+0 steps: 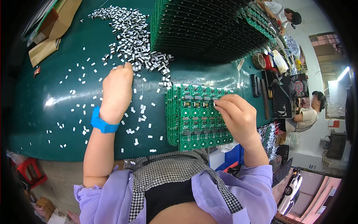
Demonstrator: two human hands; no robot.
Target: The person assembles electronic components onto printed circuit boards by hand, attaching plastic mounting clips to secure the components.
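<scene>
At the near edge of the dark green worktable (48, 100) lies a low stack of green circuit-board panels (207, 123), and from where I stand I take that stack as the middle of the clock. Just off its three o'clock side, the person's right hand (238, 114) has thumb and forefinger pinched narrow around a small pale component (214, 104), held at the top panel beside a row of three digit displays (196, 104). Toward ten o'clock, the left hand (117, 87) is loosely closed, its fingertips at the edge of a heap of small white-and-black modules (134, 37); I cannot tell whether it grips one. A blue wristband (103, 122) circles that wrist. Little white strips (141, 108) lie scattered toward nine o'clock. Straight up at twelve stands a far taller block of stacked green panels (197, 30). Brown cardboard (61, 22) rests at ten, near the table's far corner. One co-worker (278, 9) bends over at one o'clock; another (307, 115) is over at three, near a black fan (298, 86).
</scene>
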